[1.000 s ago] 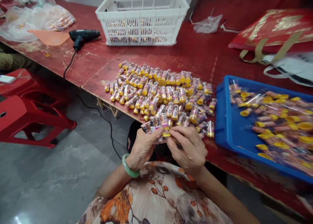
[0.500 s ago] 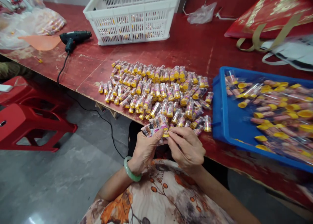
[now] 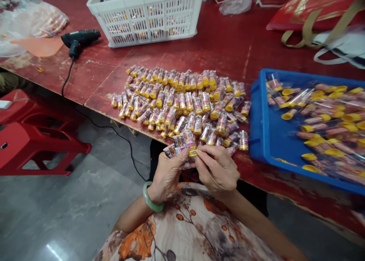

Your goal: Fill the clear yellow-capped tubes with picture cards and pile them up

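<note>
My left hand (image 3: 168, 173), with a green bangle on the wrist, is closed around a fan of small printed labels (image 3: 177, 145). My right hand (image 3: 218, 170) pinches a small yellow-capped tube (image 3: 190, 142) against those labels, fingers pressed together. Both hands hover at the near edge of the red table (image 3: 234, 51). Just beyond them lies a wide pile of labelled yellow-capped tubes (image 3: 182, 101), laid in rows.
A blue tray (image 3: 264, 131) of unlabelled tubes and loose yellow caps sits at right. A white slotted crate (image 3: 148, 13) stands at the back, a black heat gun (image 3: 78, 38) with a cord at back left, bags behind. Red plastic stools (image 3: 31, 139) stand on the floor at left.
The view has shifted a little, so the table contents sit higher and further left. My hands stay together on the tube and labels with only small finger movement.
</note>
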`<action>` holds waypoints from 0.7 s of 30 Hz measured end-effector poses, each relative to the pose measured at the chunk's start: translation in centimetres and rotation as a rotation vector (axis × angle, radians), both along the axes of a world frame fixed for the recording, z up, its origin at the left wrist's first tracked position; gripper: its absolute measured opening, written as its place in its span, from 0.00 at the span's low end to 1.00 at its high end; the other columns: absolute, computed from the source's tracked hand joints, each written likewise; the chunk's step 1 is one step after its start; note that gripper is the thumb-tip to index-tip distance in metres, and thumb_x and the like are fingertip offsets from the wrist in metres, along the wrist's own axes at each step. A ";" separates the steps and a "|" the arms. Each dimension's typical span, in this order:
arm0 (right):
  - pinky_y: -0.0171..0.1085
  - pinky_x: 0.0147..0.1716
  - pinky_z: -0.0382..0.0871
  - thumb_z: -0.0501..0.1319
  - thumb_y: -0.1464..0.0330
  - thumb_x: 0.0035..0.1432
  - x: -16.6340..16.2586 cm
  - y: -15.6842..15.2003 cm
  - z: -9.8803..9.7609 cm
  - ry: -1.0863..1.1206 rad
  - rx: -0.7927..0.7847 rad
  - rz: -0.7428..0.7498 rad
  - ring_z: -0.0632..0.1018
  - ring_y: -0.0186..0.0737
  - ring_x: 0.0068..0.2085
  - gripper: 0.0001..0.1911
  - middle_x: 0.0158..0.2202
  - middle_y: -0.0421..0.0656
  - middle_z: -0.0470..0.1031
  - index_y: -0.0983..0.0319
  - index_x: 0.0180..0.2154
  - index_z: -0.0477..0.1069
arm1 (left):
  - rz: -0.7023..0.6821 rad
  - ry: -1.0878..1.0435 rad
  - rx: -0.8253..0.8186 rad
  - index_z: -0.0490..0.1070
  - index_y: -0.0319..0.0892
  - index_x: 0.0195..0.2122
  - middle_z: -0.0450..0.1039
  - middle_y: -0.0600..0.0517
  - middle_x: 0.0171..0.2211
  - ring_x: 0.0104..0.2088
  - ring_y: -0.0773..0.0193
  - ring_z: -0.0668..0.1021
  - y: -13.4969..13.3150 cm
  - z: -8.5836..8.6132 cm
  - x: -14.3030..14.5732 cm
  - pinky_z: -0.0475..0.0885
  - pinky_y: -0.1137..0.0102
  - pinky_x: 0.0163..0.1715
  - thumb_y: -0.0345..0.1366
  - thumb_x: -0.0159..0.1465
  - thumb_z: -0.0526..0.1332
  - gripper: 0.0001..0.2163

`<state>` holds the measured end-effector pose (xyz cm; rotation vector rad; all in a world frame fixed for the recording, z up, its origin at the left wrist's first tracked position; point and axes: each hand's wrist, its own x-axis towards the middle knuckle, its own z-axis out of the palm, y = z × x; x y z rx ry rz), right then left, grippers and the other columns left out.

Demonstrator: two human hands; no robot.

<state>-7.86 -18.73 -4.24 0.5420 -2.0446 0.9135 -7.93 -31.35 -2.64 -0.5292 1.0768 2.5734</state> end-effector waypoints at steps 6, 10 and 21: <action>0.39 0.31 0.75 0.64 0.82 0.52 0.0 0.3 0.0 0.061 0.078 -0.010 0.77 0.41 0.35 0.15 0.35 0.48 0.75 0.63 0.41 0.72 | 0.008 -0.009 -0.016 0.78 0.38 0.36 0.80 0.51 0.33 0.31 0.68 0.79 0.3 -0.2 0.3 0.76 0.73 0.34 0.31 0.51 0.73 0.11; 0.39 0.30 0.75 0.63 0.82 0.52 -0.1 0.4 0.0 0.063 0.100 -0.011 0.77 0.41 0.34 0.14 0.35 0.48 0.75 0.64 0.40 0.72 | 0.005 -0.034 -0.010 0.78 0.38 0.36 0.80 0.50 0.33 0.30 0.68 0.79 0.5 0.0 0.3 0.76 0.73 0.32 0.31 0.51 0.73 0.11; 0.41 0.34 0.76 0.65 0.82 0.51 -0.5 0.5 -1.0 0.061 0.108 -0.032 0.78 0.42 0.37 0.16 0.36 0.50 0.76 0.65 0.42 0.71 | -0.011 -0.008 -0.053 0.79 0.38 0.36 0.79 0.51 0.33 0.30 0.70 0.78 0.5 0.0 -0.7 0.75 0.76 0.32 0.33 0.53 0.72 0.10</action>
